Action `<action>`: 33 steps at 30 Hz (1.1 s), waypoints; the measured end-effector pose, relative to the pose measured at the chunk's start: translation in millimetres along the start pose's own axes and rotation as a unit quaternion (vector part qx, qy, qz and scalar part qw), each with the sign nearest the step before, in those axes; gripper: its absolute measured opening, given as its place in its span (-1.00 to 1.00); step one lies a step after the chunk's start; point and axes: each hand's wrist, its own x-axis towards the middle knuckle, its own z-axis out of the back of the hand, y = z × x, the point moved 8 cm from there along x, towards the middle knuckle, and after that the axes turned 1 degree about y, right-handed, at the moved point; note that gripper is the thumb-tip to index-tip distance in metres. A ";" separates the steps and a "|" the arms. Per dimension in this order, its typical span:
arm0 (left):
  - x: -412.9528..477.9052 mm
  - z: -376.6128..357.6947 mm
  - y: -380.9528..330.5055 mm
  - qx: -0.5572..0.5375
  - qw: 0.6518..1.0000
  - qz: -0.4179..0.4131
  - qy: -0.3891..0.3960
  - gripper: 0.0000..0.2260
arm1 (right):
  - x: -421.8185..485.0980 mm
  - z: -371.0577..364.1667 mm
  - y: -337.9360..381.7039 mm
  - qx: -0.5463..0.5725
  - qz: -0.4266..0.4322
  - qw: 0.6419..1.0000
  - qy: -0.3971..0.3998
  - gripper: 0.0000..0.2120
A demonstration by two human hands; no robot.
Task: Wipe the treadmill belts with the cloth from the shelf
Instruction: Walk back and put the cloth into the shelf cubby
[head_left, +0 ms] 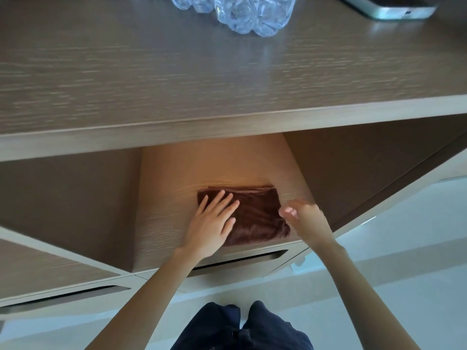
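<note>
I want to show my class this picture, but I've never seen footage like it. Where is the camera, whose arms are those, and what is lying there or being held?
There is no machine here. The camera is worn on a person's head and looks forward and down, so the two bare arms are the wearer's own, and the dark trousers at the bottom are theirs too.

They face a wooden unit. In its lit open shelf lies a folded brown cloth. The left hand rests flat on it with straight fingers. The right hand is at the cloth's right edge, too blurred to tell whether it grips.

On the top board stand what look like clear plastic bottles and a flat device, both cut off by the frame. No treadmill is visible.
</note>
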 end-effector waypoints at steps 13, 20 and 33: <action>0.3 -17.2 6.3 0.009 0.997 0.062 0.046 -0.42 | 86.4 -16.9 51.0 -0.177 0.087 0.979 0.056 -0.84; 1.6 -6.0 0.3 0.045 0.998 0.054 0.006 -0.47 | 87.5 -23.7 50.9 -0.212 0.077 0.974 -0.033 -0.81; 13.8 -13.1 26.9 0.045 0.993 0.102 0.048 -0.38 | 15.9 -63.2 22.9 -0.183 0.170 0.968 -0.018 -0.35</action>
